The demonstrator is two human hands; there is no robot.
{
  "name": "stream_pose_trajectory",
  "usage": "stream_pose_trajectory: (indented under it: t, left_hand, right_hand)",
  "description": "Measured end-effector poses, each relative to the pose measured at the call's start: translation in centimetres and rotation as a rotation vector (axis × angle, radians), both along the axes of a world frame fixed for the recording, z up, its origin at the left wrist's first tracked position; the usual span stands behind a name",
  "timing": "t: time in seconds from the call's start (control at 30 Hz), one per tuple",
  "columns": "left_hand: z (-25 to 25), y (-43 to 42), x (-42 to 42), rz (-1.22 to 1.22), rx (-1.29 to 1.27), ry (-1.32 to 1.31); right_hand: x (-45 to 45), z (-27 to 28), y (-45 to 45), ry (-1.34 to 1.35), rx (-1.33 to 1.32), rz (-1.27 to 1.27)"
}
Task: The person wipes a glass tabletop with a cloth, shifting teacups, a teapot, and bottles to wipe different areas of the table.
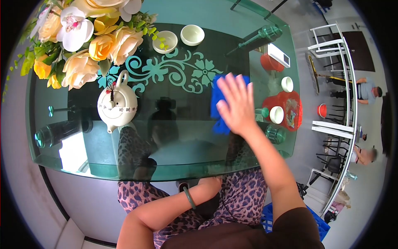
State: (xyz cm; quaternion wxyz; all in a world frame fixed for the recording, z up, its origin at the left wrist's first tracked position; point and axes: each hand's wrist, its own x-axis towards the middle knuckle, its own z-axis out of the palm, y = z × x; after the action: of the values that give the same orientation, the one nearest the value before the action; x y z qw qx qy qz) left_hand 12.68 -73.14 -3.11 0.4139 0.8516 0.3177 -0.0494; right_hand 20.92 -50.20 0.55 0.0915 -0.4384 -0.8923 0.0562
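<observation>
Cloth, blue, likely soft, light and best gathered by its middle, lies on the glass table beneath your flat, outstretched right hand; whether your left hand grips anything is unclear.

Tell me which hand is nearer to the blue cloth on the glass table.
Right. The right hand lies spread on top of the blue cloth; the left hand is apart from it, over the lap by the near edge of the glass table.
</observation>
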Motion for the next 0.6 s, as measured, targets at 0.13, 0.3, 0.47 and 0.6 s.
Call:
stream_pose_trajectory:
  t: [0.13,0.3,0.47,0.6]
  left_hand:
    - [0.1,-0.2,0.3,0.058,-0.019,0.024]
    - [-2.2,-1.8,1.8,0.175,-0.147,0.013]
    - [-0.2,-0.4,0.9,0.136,-0.202,0.021]
    - [-0.5,-0.6,0.6,0.048,0.004,0.022]
  right_hand:
    - [4.6,-2.4,10.0,0.035,0.142,-0.220]
    - [4.4,-4.0,15.6,0.018,0.144,-0.548]
    - [1.8,-0.8,2.6,0.042,0.124,-0.169]
    - [3.1,0.4,-7.8,-0.006,-0.126,-0.084]
